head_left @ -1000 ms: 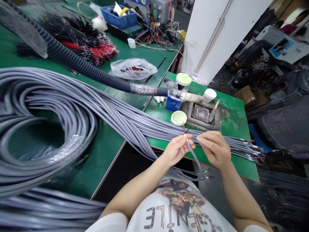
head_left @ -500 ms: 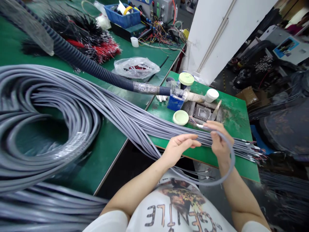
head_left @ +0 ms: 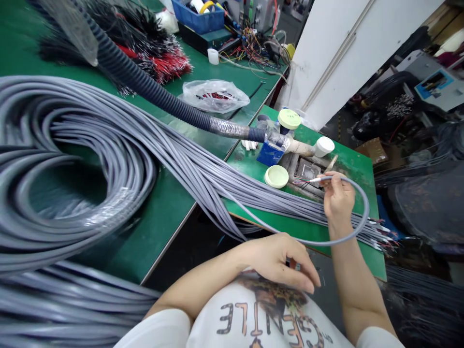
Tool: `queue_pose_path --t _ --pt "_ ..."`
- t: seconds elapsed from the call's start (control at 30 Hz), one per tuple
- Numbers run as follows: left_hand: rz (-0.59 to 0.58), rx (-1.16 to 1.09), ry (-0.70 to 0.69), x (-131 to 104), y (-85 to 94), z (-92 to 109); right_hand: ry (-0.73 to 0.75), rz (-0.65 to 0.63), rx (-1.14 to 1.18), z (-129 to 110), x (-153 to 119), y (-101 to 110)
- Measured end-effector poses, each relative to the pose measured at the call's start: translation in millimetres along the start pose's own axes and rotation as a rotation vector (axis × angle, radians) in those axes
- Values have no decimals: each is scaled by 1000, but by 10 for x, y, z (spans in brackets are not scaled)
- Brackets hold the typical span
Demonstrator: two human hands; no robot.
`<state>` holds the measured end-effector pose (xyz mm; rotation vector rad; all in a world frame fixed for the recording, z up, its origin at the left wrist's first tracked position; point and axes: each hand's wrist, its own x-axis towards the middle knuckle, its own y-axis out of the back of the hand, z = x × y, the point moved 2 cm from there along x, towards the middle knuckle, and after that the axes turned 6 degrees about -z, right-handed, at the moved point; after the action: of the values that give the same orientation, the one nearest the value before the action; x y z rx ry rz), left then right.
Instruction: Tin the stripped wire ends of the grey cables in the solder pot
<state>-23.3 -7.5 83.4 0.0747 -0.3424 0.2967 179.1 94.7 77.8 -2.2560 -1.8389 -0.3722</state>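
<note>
My right hand (head_left: 338,195) is closed on a grey cable (head_left: 363,203) close to its stripped end. Thin coloured wires (head_left: 301,181) stick out leftward past a white sleeve, by the near edge of a square metal pot (head_left: 308,170). From the hand the cable loops right, passes in front of my wrist and runs back left to the bundle. My left hand (head_left: 286,261) hangs in front of my shirt, fingers loosely bent and apart, holding nothing. Behind the looped cable lies a bundle of grey cables (head_left: 250,180) with stripped ends at the right.
A large cable coil (head_left: 119,140) fills the left of the green table. A corrugated hose (head_left: 163,99) crosses above to a blue box (head_left: 270,152). Around the pot stand a pale green lid (head_left: 276,177), a capped jar (head_left: 289,119) and a white cup (head_left: 324,146).
My left hand has dropped from beside the cable bundle to in front of my shirt. My right hand keeps the cable, its wire end now nearer the pot. The view has shifted slightly.
</note>
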Motion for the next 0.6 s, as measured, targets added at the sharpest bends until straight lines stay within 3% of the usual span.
queue_pose_path --t 0.07,0.13,0.33,0.47,0.6 --pt "-127 10 46 36 -68 -106 12 -16 -41 1 47 -40" --pt "-163 65 52 83 -121 -228 31 -30 -97 -2 92 -86" --pt "90 493 97 183 -139 -644 75 -103 -256 -16 220 -264" --pt "180 565 122 173 -143 -844 82 -171 -350 6 313 -384" --pt "229 577 108 164 -143 -899 83 -242 -440 45 392 -499"
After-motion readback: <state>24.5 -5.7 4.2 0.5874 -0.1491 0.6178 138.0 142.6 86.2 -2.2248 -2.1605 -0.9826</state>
